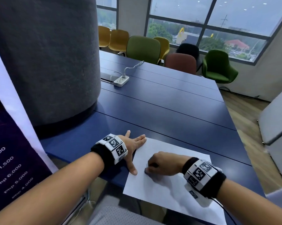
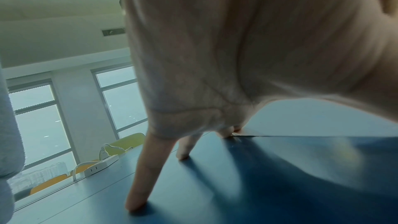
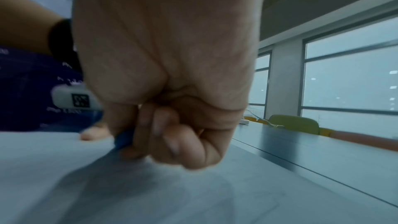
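Observation:
A white sheet of paper (image 1: 169, 184) lies on the blue table (image 1: 169, 103), its near end hanging over the front edge. My left hand (image 1: 132, 146) lies flat with fingers spread, thumb and some fingertips on the sheet's left edge, the others on the table. The left wrist view shows this left hand (image 2: 215, 57) with straight fingers touching table and paper (image 2: 323, 117). My right hand (image 1: 161, 163) is curled on the sheet. In the right wrist view the right hand (image 3: 168, 125) pinches a small blue object (image 3: 124, 140) against the paper (image 3: 129, 193); most of the object is hidden.
A wide grey column (image 1: 44, 62) stands on the table's left side. A white power strip (image 1: 121, 80) with a cable lies farther back. Coloured chairs (image 1: 143, 46) line the far end under the windows. A purple banner (image 1: 7, 159) hangs at my left.

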Action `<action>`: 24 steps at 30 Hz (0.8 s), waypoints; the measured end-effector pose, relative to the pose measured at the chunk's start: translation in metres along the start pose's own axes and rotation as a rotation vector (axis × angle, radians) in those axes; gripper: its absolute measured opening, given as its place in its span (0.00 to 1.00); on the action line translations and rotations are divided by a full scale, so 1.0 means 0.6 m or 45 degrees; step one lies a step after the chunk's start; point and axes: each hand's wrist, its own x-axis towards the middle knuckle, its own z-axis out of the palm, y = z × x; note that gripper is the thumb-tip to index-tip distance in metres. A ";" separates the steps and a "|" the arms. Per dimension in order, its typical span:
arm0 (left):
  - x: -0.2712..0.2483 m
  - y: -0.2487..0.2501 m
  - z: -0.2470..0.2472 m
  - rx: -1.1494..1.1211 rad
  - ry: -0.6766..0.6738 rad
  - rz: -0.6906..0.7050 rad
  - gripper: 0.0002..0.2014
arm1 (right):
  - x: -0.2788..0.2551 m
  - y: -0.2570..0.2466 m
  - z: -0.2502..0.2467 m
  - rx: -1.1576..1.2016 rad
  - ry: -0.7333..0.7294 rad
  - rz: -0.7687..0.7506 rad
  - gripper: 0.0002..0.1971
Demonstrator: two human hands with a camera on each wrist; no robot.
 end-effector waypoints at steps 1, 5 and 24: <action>0.000 0.000 0.000 -0.007 -0.007 0.001 0.68 | 0.005 0.004 -0.003 -0.007 0.062 0.044 0.18; 0.002 0.000 0.000 -0.013 -0.007 0.006 0.68 | 0.004 0.008 0.004 0.023 0.082 -0.003 0.18; 0.006 0.000 0.003 0.012 0.011 -0.004 0.69 | -0.019 -0.013 0.007 -0.016 -0.154 -0.116 0.18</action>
